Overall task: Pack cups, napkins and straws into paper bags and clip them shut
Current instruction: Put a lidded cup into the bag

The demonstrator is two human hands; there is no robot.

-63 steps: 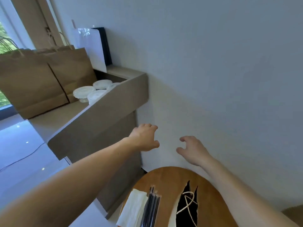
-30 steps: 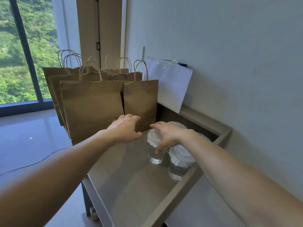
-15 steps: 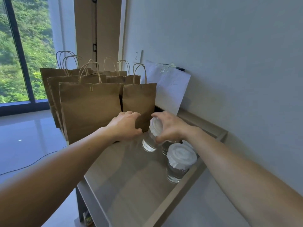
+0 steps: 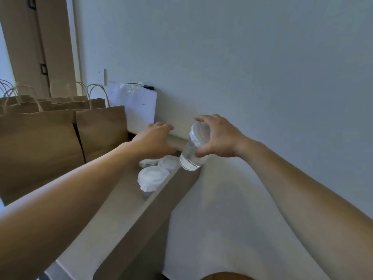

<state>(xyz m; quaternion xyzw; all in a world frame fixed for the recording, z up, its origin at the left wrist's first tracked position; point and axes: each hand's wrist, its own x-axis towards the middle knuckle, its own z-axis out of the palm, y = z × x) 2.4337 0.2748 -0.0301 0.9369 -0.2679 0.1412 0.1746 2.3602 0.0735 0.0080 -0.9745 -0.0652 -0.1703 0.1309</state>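
Head view: right hand (image 4: 220, 138) round tilted lidded cup (image 4: 191, 156) above shelf rim (image 4: 161, 197).

The cup (image 4: 192, 156) held up at the right is clear and colourless, with a crinkled white cover (image 4: 200, 136) over its mouth. The other cups (image 4: 153, 177), on the matte beige-grey desk (image 4: 113, 209), wear the same white covers. The paper bags (image 4: 40, 150) at the left are plain kraft brown. Behind them a sheet (image 4: 139, 110) is white, with a black edge on top. The wall (image 4: 242, 57) is plain pale blue-grey. A tabletop (image 4: 224, 276) at the near edge is warm reddish brown.
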